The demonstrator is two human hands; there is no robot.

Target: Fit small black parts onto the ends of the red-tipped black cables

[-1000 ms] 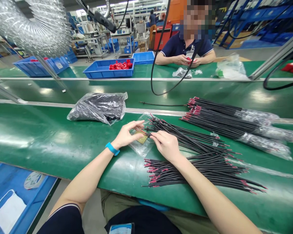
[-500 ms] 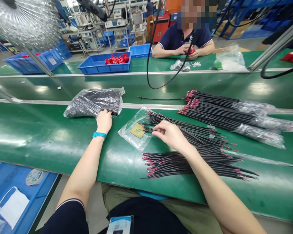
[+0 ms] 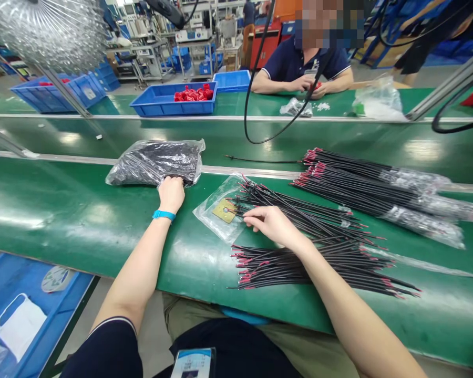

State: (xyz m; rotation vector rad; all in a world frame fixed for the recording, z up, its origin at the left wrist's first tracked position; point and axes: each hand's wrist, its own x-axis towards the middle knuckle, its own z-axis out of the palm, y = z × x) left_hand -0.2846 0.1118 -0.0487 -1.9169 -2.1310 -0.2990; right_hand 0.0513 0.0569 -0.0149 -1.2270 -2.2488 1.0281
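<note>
Running along the near side in the head view, the edge of the green table (image 3: 71, 231) is being shown, with open surface stretching from it to the plastic bag (image 3: 153, 160) at far left; on the right, room is being taken up by black cables (image 3: 295, 205). The left hand (image 3: 172, 194) is being held at the bag's near side, its fingers being partly hidden, so its grip cannot be told. The right hand (image 3: 273, 223) is being held half curled at the cables' left ends, right of a yellow plate (image 3: 219, 213); whether a cable is being pinched cannot be told.
</note>
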